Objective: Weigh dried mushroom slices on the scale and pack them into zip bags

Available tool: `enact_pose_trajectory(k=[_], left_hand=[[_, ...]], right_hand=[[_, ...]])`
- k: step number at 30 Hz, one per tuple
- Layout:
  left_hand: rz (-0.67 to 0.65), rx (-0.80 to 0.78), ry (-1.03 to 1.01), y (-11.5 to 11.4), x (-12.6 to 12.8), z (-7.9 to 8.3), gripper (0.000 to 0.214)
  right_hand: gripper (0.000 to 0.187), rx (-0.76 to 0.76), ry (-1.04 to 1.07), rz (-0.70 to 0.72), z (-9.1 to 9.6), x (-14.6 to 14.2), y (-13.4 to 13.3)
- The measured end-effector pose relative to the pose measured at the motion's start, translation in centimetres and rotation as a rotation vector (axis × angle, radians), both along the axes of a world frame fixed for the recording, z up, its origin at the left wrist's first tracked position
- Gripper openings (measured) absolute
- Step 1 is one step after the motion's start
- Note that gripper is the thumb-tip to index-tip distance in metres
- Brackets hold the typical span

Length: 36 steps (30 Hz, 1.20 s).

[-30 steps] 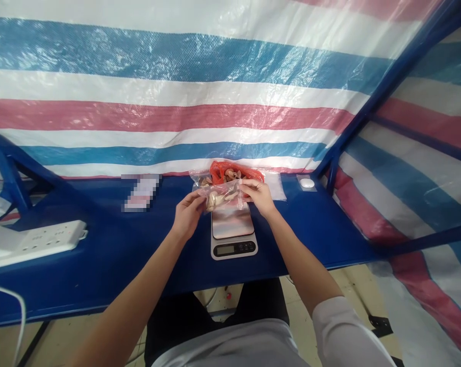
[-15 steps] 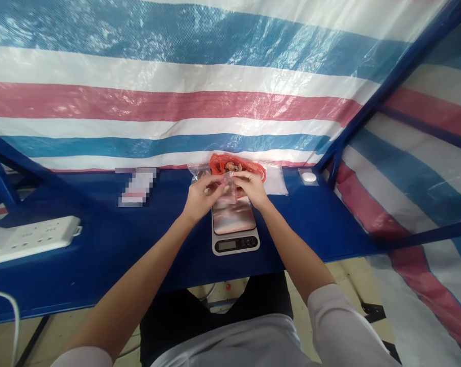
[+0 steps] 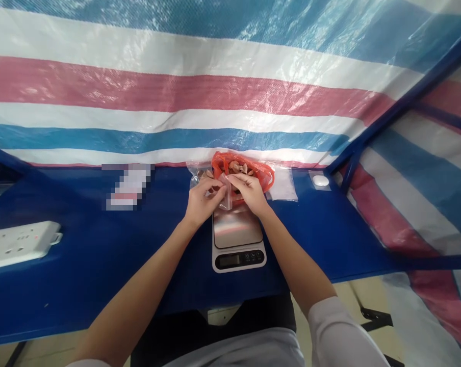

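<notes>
In the lower middle of the frame, the left hand and the right hand were clenched in a pinching grip on a thin clear plastic bag. Its soft, creased film stood just above the steel plate of a digital kitchen scale. Behind the hands lay a crumpled red plastic bag (glossy and thin) holding pale curled pieces, on the blue desk.
</notes>
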<state>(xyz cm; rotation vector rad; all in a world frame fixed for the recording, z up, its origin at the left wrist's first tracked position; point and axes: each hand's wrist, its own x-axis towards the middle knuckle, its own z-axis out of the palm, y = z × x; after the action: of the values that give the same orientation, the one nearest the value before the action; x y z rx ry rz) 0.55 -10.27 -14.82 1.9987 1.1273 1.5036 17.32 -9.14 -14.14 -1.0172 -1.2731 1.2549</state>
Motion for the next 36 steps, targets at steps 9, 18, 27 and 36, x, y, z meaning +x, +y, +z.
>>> enact_pose_trajectory(k=[9,18,27,36], left_hand=[[0.008,-0.123,-0.062,-0.7,-0.1,-0.2,0.024],[-0.052,-0.42,-0.247,-0.9,0.1,0.7,0.033],[-0.089,-0.472,-0.323,-0.4,-0.3,0.3,0.037],[-0.093,-0.414,-0.255,-0.4,-0.4,0.0,0.033]], right_hand=[[0.03,0.114,-0.062,0.023,-0.5,0.6,-0.8],[0.028,0.154,-0.142,0.042,-0.8,0.6,-1.7],[0.03,0.239,-0.246,0.058,-0.3,0.7,-2.3],[0.016,0.328,-0.443,-0.038,-0.1,1.2,-2.4]])
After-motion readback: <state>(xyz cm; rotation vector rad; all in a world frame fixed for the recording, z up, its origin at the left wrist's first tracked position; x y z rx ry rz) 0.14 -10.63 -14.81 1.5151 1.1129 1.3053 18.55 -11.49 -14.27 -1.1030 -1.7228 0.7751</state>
